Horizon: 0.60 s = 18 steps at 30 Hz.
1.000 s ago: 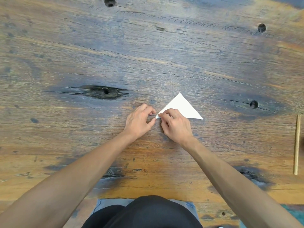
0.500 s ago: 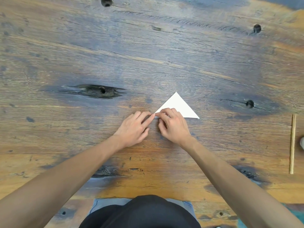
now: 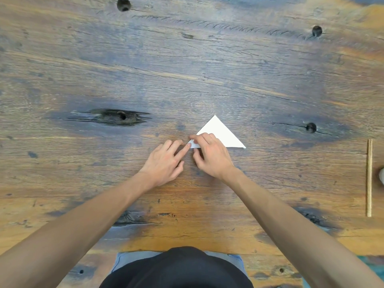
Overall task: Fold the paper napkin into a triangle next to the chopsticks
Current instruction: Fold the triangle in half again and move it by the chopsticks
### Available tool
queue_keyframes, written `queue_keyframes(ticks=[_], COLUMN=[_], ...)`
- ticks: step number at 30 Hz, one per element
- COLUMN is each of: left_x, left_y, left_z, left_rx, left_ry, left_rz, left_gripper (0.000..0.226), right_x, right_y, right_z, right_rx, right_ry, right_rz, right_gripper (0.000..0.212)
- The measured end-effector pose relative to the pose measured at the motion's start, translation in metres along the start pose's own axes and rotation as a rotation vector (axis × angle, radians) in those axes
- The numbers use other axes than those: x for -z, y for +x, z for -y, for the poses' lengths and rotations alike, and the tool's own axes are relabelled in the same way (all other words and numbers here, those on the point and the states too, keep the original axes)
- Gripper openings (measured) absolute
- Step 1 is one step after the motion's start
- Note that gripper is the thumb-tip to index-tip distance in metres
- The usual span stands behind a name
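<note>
A white paper napkin (image 3: 220, 133) lies flat on the wooden table (image 3: 187, 69), folded into a triangle with its apex pointing away from me. My right hand (image 3: 212, 156) rests on its left corner, with the fingertips pinching the paper. My left hand (image 3: 164, 161) is just left of it, fingers spread, one fingertip touching the napkin's left tip. The chopsticks (image 3: 369, 177) lie far to the right, pointing away from me, well apart from the napkin.
The tabletop has dark knots and holes, one long crack (image 3: 116, 117) left of centre. A pale object (image 3: 381, 176) peeks in at the right edge beside the chopsticks. My dark shirt fills the bottom centre.
My left hand has slid back down and left and opened, so only a fingertip stays at the corner. The right hand keeps hold of the left corner. The napkin has not shifted.
</note>
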<state>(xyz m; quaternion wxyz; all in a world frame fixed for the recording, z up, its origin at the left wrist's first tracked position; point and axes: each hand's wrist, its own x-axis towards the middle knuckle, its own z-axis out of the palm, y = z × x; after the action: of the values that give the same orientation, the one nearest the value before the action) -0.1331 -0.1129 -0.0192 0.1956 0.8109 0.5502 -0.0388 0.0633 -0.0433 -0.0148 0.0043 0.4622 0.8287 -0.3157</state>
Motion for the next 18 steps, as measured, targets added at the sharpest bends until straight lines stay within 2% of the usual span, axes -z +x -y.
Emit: queue_keyframes(ticks=[4,8,12,18], left_x=[0.0,0.0,0.001,0.001], left_y=[0.001,0.001,0.002,0.001], left_z=[-0.001,0.001,0.001,0.003], left_rx=[0.003,0.01,0.018,0.009], left_ry=[0.051,0.033,0.022,0.028], left_rz=[0.046,0.048,0.062,0.086], left_gripper=[0.059,0.058,0.058,0.06], right_x=[-0.004,-0.006,-0.007,-0.007], right_y=[-0.003,-0.005,-0.003,-0.025], right_z=[-0.006,-0.022,-0.042,-0.075], right_rx=[0.062,0.01,-0.097,-0.091], right_ry=[-0.114,-0.247,-0.234,-0.282], right_rz=[-0.081,-0.19,-0.1,-0.054], right_gripper=[0.036,0.053,0.062,0.064])
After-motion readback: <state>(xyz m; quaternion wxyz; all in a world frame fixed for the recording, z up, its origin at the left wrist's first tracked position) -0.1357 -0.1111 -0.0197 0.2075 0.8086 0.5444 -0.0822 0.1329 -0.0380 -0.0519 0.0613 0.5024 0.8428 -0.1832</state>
